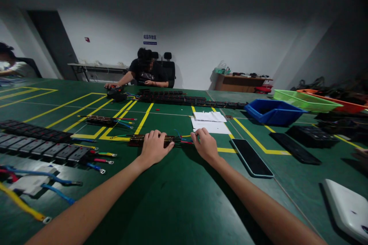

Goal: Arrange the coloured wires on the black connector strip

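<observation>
**Strip covered by L hand, wires at R hand**

Most of view is taken up by green table, marked w/ yellow tape. At far side a co-worker in dark top is seated. Long row of black strips is laid crosswise btwn co-worker & hands. Socket strips are lined up on L, w/ lugged leads pointed R. Green basket & orange basket are placed far R; blue bin is set just L of them. White device is cut off by R edge. Phone, dark screen up, is laid R of R hand; paper sheets are spread just beyond that hand. 2nd strip is laid farther out, to L.

Main strip, black w/ copper-coloured lines, is laid flat at table ctr, crosswise, partly hidden by L hand. L fingers are draped over it side by side, thumb held apart toward R; whether it's gripped can't be told. R fingers are bent & kept close, tips brought to wires (red, blue, yellow) at strip's R end; pinch can't be confirmed.
</observation>
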A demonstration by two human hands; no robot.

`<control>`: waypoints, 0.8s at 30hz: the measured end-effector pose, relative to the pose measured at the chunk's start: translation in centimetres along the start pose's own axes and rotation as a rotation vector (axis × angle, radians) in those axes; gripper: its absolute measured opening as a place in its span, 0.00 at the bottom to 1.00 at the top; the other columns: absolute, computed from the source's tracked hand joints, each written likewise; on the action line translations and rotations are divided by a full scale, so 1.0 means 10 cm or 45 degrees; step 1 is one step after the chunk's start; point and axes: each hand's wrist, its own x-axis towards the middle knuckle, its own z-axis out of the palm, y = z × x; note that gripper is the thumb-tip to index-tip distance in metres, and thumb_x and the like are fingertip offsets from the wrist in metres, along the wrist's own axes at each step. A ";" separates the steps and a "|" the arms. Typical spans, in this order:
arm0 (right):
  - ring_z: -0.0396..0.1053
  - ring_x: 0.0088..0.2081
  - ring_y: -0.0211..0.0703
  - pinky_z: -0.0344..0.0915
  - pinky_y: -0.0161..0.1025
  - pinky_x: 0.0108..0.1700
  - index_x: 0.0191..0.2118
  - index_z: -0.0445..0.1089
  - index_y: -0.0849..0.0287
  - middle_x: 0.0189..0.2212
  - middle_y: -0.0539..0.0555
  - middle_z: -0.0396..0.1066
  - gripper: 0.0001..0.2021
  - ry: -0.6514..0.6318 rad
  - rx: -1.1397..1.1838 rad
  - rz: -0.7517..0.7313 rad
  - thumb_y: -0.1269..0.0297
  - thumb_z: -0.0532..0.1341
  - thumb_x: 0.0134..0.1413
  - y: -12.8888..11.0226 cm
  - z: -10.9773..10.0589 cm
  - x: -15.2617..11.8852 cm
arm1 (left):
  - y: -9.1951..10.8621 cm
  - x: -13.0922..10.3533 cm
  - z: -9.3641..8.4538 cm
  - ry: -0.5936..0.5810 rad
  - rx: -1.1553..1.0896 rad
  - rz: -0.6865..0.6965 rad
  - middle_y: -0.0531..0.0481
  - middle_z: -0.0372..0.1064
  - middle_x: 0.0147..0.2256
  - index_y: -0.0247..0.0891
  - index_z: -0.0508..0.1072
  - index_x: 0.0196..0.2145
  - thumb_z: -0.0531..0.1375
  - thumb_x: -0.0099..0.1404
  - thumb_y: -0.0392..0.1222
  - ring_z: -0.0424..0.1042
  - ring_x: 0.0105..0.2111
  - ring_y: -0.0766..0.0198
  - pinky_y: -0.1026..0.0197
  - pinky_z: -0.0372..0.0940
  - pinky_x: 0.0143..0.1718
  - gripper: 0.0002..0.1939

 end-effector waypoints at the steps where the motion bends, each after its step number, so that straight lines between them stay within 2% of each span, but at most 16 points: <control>1: 0.65 0.29 0.39 0.46 0.36 0.28 0.38 0.67 0.57 0.37 0.54 0.68 0.15 -0.003 0.020 0.011 0.54 0.50 0.71 0.01 0.01 0.00 | 0.00 0.00 0.00 0.004 0.007 -0.004 0.39 0.69 0.45 0.39 0.74 0.47 0.50 0.70 0.63 0.65 0.46 0.48 0.48 0.58 0.48 0.26; 9: 0.66 0.31 0.40 0.48 0.37 0.29 0.40 0.68 0.57 0.38 0.54 0.69 0.12 0.002 0.047 0.051 0.58 0.51 0.69 0.02 0.01 0.01 | 0.00 -0.01 0.00 0.017 0.002 0.001 0.39 0.69 0.45 0.39 0.74 0.46 0.49 0.71 0.62 0.65 0.46 0.48 0.48 0.58 0.47 0.26; 14: 0.68 0.33 0.41 0.48 0.37 0.30 0.40 0.68 0.56 0.37 0.54 0.72 0.11 -0.078 0.065 0.082 0.58 0.52 0.69 0.05 0.03 0.03 | 0.00 -0.02 0.01 0.013 -0.031 -0.010 0.40 0.69 0.45 0.39 0.74 0.47 0.49 0.70 0.63 0.65 0.46 0.49 0.48 0.58 0.47 0.27; 18: 0.67 0.30 0.42 0.46 0.37 0.30 0.38 0.68 0.55 0.31 0.53 0.73 0.12 -0.202 0.035 0.150 0.57 0.51 0.69 0.04 0.00 0.04 | 0.01 -0.02 0.02 0.022 -0.027 -0.024 0.39 0.69 0.45 0.39 0.74 0.47 0.49 0.70 0.64 0.65 0.47 0.47 0.48 0.58 0.48 0.28; 24: 0.66 0.30 0.41 0.46 0.37 0.30 0.40 0.69 0.56 0.33 0.54 0.74 0.13 -0.227 0.032 0.168 0.56 0.51 0.68 0.06 0.00 0.02 | 0.03 -0.04 0.02 -0.003 -0.027 -0.033 0.39 0.68 0.45 0.38 0.74 0.47 0.48 0.70 0.65 0.64 0.46 0.47 0.47 0.57 0.48 0.29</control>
